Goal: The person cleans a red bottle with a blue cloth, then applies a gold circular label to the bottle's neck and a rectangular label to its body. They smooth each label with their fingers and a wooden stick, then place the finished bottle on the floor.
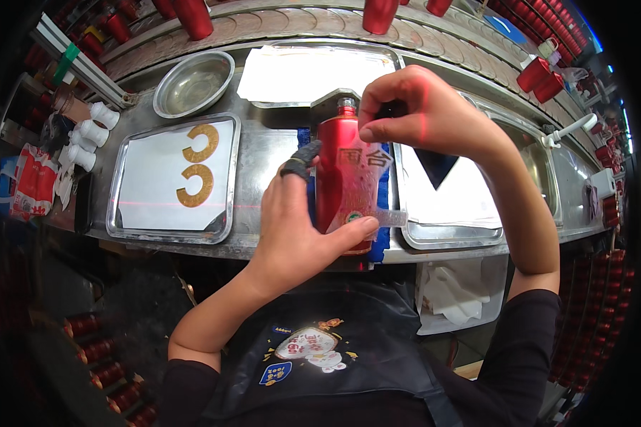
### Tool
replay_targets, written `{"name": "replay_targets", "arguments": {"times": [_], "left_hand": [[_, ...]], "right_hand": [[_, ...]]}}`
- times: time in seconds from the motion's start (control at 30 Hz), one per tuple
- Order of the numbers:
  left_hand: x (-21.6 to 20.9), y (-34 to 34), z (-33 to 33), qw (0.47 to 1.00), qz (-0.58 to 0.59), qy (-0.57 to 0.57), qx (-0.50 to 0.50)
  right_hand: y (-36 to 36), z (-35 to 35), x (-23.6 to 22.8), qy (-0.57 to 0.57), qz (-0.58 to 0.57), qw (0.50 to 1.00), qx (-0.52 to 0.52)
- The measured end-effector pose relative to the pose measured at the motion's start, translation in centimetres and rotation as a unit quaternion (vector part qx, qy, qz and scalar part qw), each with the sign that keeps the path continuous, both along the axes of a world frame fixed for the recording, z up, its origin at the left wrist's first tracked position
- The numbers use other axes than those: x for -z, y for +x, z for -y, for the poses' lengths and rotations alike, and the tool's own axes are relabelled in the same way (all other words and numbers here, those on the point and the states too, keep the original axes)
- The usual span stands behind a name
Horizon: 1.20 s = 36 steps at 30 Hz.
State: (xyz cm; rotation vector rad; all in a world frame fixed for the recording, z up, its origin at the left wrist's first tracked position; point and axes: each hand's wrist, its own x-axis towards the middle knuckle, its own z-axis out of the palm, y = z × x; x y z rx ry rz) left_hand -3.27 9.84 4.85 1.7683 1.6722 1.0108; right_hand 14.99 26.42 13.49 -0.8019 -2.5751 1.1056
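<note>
So, left hand (pixel 292 220) grips bottle (pixel 329 167); right hand (pixel 424 107) pinches film (pixel 356 185) near bottle's neck; uneven pull could crease film.

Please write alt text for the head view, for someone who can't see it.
A person's left hand is against a red bottle overlaid by clear lettered film; the right hand is raised beside the bottle's neck. On the left, a metal tray bears two gold curved pieces.
</note>
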Motion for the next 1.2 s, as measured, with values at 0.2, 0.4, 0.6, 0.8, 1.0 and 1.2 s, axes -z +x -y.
{"name": "replay_targets", "arguments": {"times": [0.2,0.4,0.6,0.8,1.0,1.2], "left_hand": [[1.1,-0.8,-1.2,0.991,0.122,-0.049,0.033],[2.4,-3.1,-0.3,0.919,0.359,-0.151,0.066],[3.9,-2.8,-0.8,0.984,0.139,0.039,0.102],[3.6,-2.2,-2.0,0.967,-0.110,0.090,0.211],[2.4,-2.4,-1.5,0.964,-0.115,0.079,0.225],[2.4,-1.9,-2.7,0.968,-0.134,0.095,0.190]], "right_hand": [[-0.7,-2.7,5.6,0.020,-0.048,0.999,0.009],[2.1,1.3,9.4,0.106,-0.157,0.948,0.256],[5.3,9.7,13.9,-0.091,-0.080,0.964,0.239],[5.0,10.0,16.2,0.009,-0.146,0.982,0.123],[5.6,10.7,14.0,-0.013,-0.102,0.988,0.117],[5.6,8.8,14.5,0.039,-0.030,0.989,0.138]]}}
